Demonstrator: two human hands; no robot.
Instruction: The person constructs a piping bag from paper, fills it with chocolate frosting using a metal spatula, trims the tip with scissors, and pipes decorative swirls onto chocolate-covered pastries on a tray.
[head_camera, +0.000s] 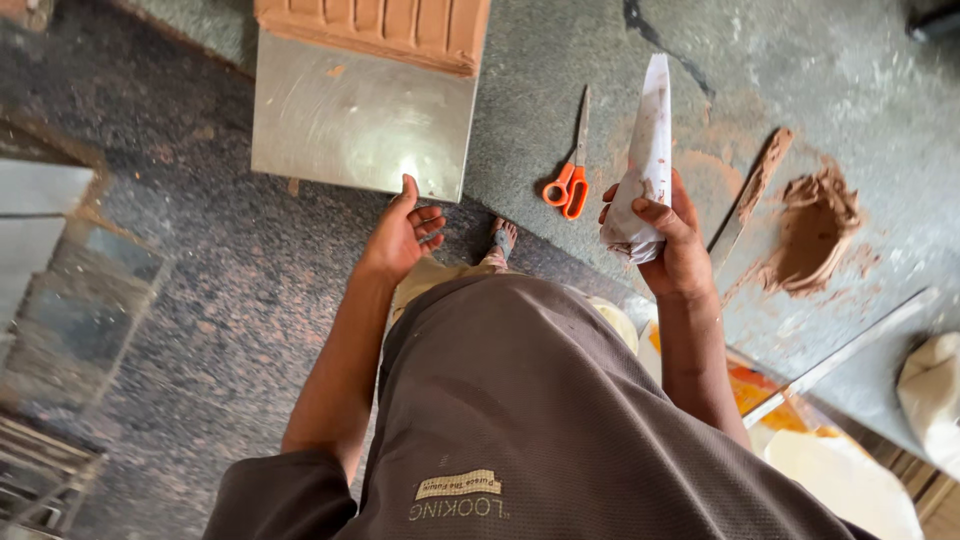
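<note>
1. The right hand (668, 245) is closed around the bunched lower end of a white paper piping cone smeared with brown paste (645, 165). The cone is held up in the air over the near edge of the grey stone tabletop (560, 90), its narrow tip pointing away from the person.

2. The left hand (405, 232) is open with loosely curled fingers and holds nothing. Its fingertips sit at the near edge of a flat shiny steel sheet (360, 120) — whether they touch it cannot be told.

3. On the far end of that sheet rests a ribbed reddish-brown slab (375, 28), which looks like shaped paste or clay, and only part of it shows.

4. A pair of orange-handled scissors (572, 165) lies on the tabletop just left of the cone, blades pointing away.

5. To the right of the cone lies a long flat blade coated in brown paste (752, 190), and beside it is a mound of the same brown paste (812, 228) spread on the stone.

6. Handling, as a judgement: the cone is probably light and soft (thin paper over a yielding filling), so it would crush or burst at a seam under a hard squeeze. The twisted wide end is the sound place to hold — the smeared sides look slippery.

7. A sandalled foot (503, 238) shows on the dark speckled floor (200, 300) below.
</note>
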